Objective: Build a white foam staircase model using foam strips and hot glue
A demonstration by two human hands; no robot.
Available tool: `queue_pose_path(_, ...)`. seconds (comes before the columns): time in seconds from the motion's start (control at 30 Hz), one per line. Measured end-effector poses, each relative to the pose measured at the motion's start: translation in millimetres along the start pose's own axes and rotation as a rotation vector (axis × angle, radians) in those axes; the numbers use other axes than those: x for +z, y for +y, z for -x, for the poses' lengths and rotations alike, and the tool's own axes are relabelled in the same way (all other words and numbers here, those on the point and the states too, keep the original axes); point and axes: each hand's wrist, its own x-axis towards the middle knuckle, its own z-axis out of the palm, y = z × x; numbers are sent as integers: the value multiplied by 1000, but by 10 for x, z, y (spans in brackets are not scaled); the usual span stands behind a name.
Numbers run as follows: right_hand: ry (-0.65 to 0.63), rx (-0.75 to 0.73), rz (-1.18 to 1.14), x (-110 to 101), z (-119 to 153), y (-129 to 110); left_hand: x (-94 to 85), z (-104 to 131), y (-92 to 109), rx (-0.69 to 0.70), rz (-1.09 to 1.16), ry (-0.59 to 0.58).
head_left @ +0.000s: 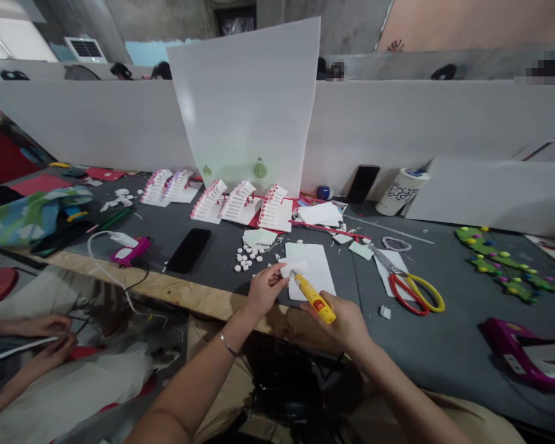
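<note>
Small white piece [292, 267] sits pinched between the thumb and fingers of the left hand [266, 288], that grip closed on its left edge, just over a white sheet [322, 271] near the front edge of the dark desk [342, 364]. The right hand [346, 320] has its grip wrapped around a yellow tube-shaped tool [315, 298], tilted so that its narrow tip points at the piece; whether tip and piece touch, I cannot tell.

Just left of the sheet lie small white pellets [246, 262], with a pale offcut [259, 237] behind them. To the right, scissors [416, 293] with one red and one yellow handle lie partly over another white sheet, near a small white scrap [385, 312].

Farther left, a black phone [189, 250] lies flat beside a magenta power strip [132, 250] with a white plug in it. Behind, stepped white models [240, 203] with red and purple dots stand in a row, some in front of a tall upright white board [250, 105]. A second phone [363, 184] leans near a patterned cup [400, 191]. Green pieces with coloured balls [497, 262] lie at the far right. Another person's hands [53, 336] show at the lower left, holding a white strip.
</note>
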Motion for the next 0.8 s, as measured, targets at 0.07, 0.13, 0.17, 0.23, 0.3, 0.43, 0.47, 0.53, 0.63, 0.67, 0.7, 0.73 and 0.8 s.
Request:
queue_pose_path(0.07, 12, 7, -4, -15, 0, 19, -3, -1, -8, 3, -13, 0)
queue_pose_path(0.13, 26, 11, -9, -35, -4, 29, -5, -2, -6, -4, -19, 0)
queue_pose_path(0.17, 31, 14, -13, -46, -7, 33, -5, -2, -3, -8, -18, 0)
queue_pose_path(0.23, 38, 15, -26, -67, -12, 43, -3, -2, 6, -16, -5, 2)
queue_pose_path(0.3, 42, 16, -35, -79, -14, 59, 1, -2, 12, -20, 13, 4)
queue_pose_path(0.43, 50, 37, -33, -72, -8, 103, 3, -6, 8, -21, 30, 9)
queue_pose_path(0.47, 50, 45, -31, -67, -5, 113, 2, -9, 5, -21, 31, 10)
queue_pose_path(0.53, 46, 55, -36, -55, 1, 130, 1, -15, -4, -17, 34, 9)
queue_pose_path(0.63, 49, 79, -56, -47, 3, 154, 1, -23, -18, -9, 42, 18)
queue_pose_path(0.67, 52, 93, -62, -50, 1, 164, 2, -26, -22, -9, 50, 19)
queue_pose_path(0.7, 56, 108, -68, -56, -4, 178, 2, -28, -26, -11, 62, 19)
queue_pose_path(0.73, 60, 123, -74, -67, -10, 194, 2, -30, -29, -12, 75, 21)
queue_pose_path(0.8, 64, 153, -95, -98, -25, 233, -2, -34, -34, -17, 101, 25)
